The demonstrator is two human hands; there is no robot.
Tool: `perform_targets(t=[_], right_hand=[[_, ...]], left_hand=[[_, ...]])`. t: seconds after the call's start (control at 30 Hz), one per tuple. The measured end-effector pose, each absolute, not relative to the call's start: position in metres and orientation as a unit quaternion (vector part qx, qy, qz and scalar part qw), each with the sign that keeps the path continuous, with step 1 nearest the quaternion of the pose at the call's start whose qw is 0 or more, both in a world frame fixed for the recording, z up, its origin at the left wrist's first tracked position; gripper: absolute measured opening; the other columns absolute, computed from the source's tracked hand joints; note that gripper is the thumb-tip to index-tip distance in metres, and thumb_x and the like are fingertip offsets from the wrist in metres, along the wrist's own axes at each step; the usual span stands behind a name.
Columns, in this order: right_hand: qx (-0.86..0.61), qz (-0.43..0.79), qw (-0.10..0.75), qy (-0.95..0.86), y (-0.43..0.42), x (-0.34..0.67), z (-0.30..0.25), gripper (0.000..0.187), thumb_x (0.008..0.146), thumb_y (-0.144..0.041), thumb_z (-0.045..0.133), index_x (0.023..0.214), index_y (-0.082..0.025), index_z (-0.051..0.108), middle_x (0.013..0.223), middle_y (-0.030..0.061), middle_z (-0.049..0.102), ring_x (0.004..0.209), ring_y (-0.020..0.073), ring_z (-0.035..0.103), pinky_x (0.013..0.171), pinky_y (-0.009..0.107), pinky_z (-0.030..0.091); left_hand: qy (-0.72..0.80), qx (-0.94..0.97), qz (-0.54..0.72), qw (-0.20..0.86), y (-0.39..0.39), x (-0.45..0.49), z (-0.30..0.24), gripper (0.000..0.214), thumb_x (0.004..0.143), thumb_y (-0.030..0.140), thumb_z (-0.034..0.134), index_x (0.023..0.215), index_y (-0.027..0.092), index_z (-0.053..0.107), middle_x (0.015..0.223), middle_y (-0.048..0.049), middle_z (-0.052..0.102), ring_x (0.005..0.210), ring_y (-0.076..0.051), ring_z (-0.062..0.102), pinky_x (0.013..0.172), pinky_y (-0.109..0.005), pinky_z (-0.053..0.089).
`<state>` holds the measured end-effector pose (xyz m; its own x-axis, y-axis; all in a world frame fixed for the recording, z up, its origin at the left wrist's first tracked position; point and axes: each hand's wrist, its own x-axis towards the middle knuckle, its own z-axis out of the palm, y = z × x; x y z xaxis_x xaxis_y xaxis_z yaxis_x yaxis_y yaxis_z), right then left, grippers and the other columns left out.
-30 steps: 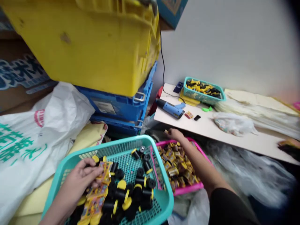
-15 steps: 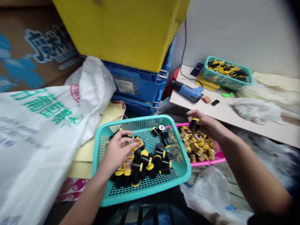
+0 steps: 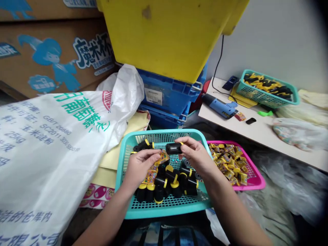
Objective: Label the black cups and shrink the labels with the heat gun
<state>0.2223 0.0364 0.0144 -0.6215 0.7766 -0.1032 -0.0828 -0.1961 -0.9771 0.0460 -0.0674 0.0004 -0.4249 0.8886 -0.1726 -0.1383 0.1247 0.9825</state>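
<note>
My right hand (image 3: 196,159) grips a black cylinder with a yellow end (image 3: 174,148), held sideways above the teal basket (image 3: 164,208). My left hand (image 3: 140,165) pinches a strip of yellow printed stickers (image 3: 156,167) that hangs down into the same basket. The two hands are close together, the sticker's top end almost at the cylinder. Under them lie several black-and-yellow cylinders (image 3: 170,181). A pink basket (image 3: 253,182) with several small yellow printed pieces (image 3: 228,162) sits right beside my right wrist.
A white printed sack (image 3: 48,147) fills the left. Stacked blue (image 3: 166,99) and yellow (image 3: 166,34) crates stand behind the baskets. On a white board at the right lie a blue glue gun (image 3: 220,106), another teal basket (image 3: 266,90) and plastic bags (image 3: 297,131).
My right hand came from over the pink basket to above the teal basket, carrying a black cylinder up to the sticker strip. The view swung left and down.
</note>
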Motion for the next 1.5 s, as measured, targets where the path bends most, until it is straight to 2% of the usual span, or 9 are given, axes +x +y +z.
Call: perform_targets(t=[0.17, 0.3, 0.43, 0.6, 0.83, 1.0, 1.13, 1.3, 1.5], right_hand=[[-0.312, 0.739, 0.297, -0.519, 0.035, 0.223, 0.014, 0.037, 0.073, -0.045, 0.07, 0.096, -0.017, 0.06, 0.09, 0.0047, 0.057, 0.073, 0.0125, 0.053, 0.064, 0.023, 0.046], [-0.297, 0.763, 0.275, -0.503, 0.028, 0.215, 0.003, 0.028, 0.079, -0.043, 0.055, 0.083, -0.016, 0.054, 0.069, 0.0014, 0.048, 0.059, 0.0112, 0.041, 0.054, 0.022, 0.034], [-0.321, 0.705, 0.199, -0.6, 0.013, 0.201, -0.003, 0.044, 0.077, -0.054, 0.068, 0.096, -0.017, 0.055, 0.071, -0.0012, 0.047, 0.065, 0.011, 0.042, 0.064, 0.023, 0.035], [-0.367, 0.666, 0.259, -0.596, 0.013, 0.195, -0.008, 0.046, 0.075, -0.059, 0.069, 0.085, -0.017, 0.055, 0.075, -0.0003, 0.048, 0.07, 0.0121, 0.043, 0.068, 0.023, 0.036], [-0.356, 0.708, 0.277, -0.543, 0.02, 0.199, -0.013, 0.044, 0.075, -0.057, 0.07, 0.083, -0.016, 0.056, 0.08, 0.0013, 0.055, 0.077, 0.0134, 0.049, 0.074, 0.024, 0.039], [-0.339, 0.593, 0.249, -0.687, 0.03, 0.207, 0.0, 0.037, 0.085, -0.049, 0.06, 0.073, -0.015, 0.058, 0.072, 0.001, 0.055, 0.07, 0.0125, 0.048, 0.071, 0.025, 0.037], [-0.307, 0.504, 0.224, -0.775, 0.036, 0.214, 0.008, 0.034, 0.088, -0.043, 0.057, 0.069, -0.015, 0.06, 0.071, 0.0019, 0.054, 0.073, 0.0133, 0.049, 0.073, 0.026, 0.036], [-0.311, 0.695, 0.308, -0.57, 0.04, 0.218, 0.005, 0.031, 0.082, -0.046, 0.053, 0.074, -0.016, 0.051, 0.072, 0.0019, 0.043, 0.066, 0.0123, 0.04, 0.058, 0.022, 0.035], [-0.265, 0.801, 0.341, -0.414, 0.042, 0.224, 0.011, 0.029, 0.067, -0.028, 0.071, 0.091, -0.019, 0.058, 0.09, 0.0023, 0.052, 0.077, 0.012, 0.052, 0.065, 0.021, 0.049]], left_hand=[[0.593, 0.285, 0.608, 0.444, -0.065, 0.05, 0.001, 0.024, 0.067, 0.034, 0.08, 0.085, 0.019, 0.076, 0.084, -0.0042, 0.076, 0.08, -0.02, 0.07, 0.078, -0.033, 0.057], [0.545, 0.204, 0.663, 0.47, -0.059, 0.055, 0.002, 0.037, 0.064, 0.024, 0.082, 0.099, 0.02, 0.07, 0.086, 0.0002, 0.071, 0.081, -0.014, 0.067, 0.077, -0.026, 0.054], [0.441, 0.089, 0.7, 0.554, -0.052, 0.065, 0.001, 0.029, 0.065, 0.026, 0.082, 0.083, 0.018, 0.061, 0.08, 0.0015, 0.067, 0.072, -0.011, 0.062, 0.068, -0.022, 0.049], [0.398, 0.03, 0.699, 0.594, -0.045, 0.074, 0.002, 0.03, 0.066, 0.024, 0.082, 0.085, 0.018, 0.059, 0.086, 0.0014, 0.066, 0.076, -0.01, 0.059, 0.061, -0.02, 0.041], [0.407, 0.039, 0.683, 0.605, -0.049, 0.078, -0.004, 0.03, 0.066, 0.026, 0.082, 0.087, 0.018, 0.062, 0.088, 0.002, 0.065, 0.073, -0.009, 0.056, 0.057, -0.019, 0.038], [0.493, 0.195, 0.633, 0.565, -0.054, 0.065, 0.003, 0.037, 0.067, 0.024, 0.081, 0.098, 0.019, 0.06, 0.094, -0.0017, 0.068, 0.091, -0.015, 0.063, 0.077, -0.025, 0.048], [0.571, 0.322, 0.569, 0.496, -0.051, 0.049, 0.012, 0.053, 0.067, 0.019, 0.078, 0.116, 0.021, 0.058, 0.075, 0.0022, 0.069, 0.072, -0.015, 0.066, 0.07, -0.026, 0.051], [0.621, 0.339, 0.551, 0.443, -0.051, 0.049, 0.012, 0.017, 0.074, 0.028, 0.073, 0.088, 0.019, 0.075, 0.083, -0.0047, 0.077, 0.075, -0.017, 0.07, 0.067, -0.027, 0.055], [0.635, 0.318, 0.55, 0.439, -0.053, 0.049, 0.007, 0.024, 0.073, 0.037, 0.074, 0.09, 0.021, 0.078, 0.092, -0.0057, 0.078, 0.081, -0.02, 0.072, 0.07, -0.03, 0.059]])
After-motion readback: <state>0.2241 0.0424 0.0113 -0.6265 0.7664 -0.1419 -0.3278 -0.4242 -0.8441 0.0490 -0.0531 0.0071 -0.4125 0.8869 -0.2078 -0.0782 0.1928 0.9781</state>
